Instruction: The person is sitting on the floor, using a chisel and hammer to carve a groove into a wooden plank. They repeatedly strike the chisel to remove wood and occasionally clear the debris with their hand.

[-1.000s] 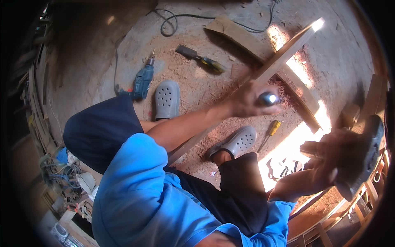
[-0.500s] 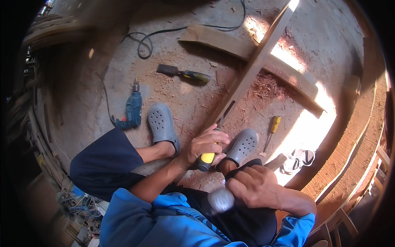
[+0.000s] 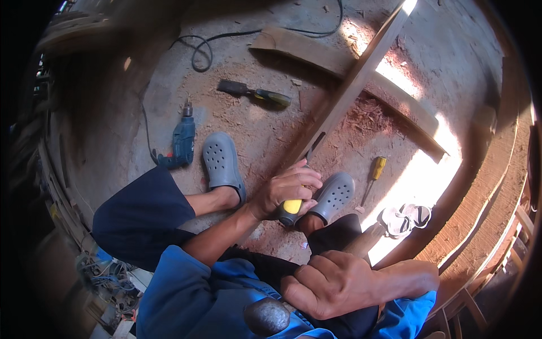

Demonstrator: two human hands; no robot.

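Observation:
My left hand (image 3: pixel 285 189) is closed around the yellow and black handle of a chisel (image 3: pixel 292 207). Its blade points away from me, with the tip at a dark narrow slot in a long wooden beam (image 3: pixel 353 83). The blade is partly hidden by my fingers. In my right hand (image 3: pixel 339 282), a fist low in front of my body, is a hammer (image 3: pixel 267 316) with a rounded metal head. The head is left of the fist, near my blue shirt, apart from the chisel. A pale wooden handle shows beyond the fist.
Crossing under the beam is a wooden piece (image 3: pixel 305 52). On the dusty floor lie a corded blue drill (image 3: pixel 183 141), a wide chisel (image 3: pixel 254 93) and a yellow-handled screwdriver (image 3: pixel 374 178). White sandals (image 3: pixel 403 221) and thick timbers (image 3: pixel 480 209) are at the right. Wood shavings (image 3: pixel 367 116) surround the beam.
The hammer in my right hand has swung back toward my body, away from the chisel handle. My left hand keeps its grip on the chisel, shifted slightly right and up in the picture.

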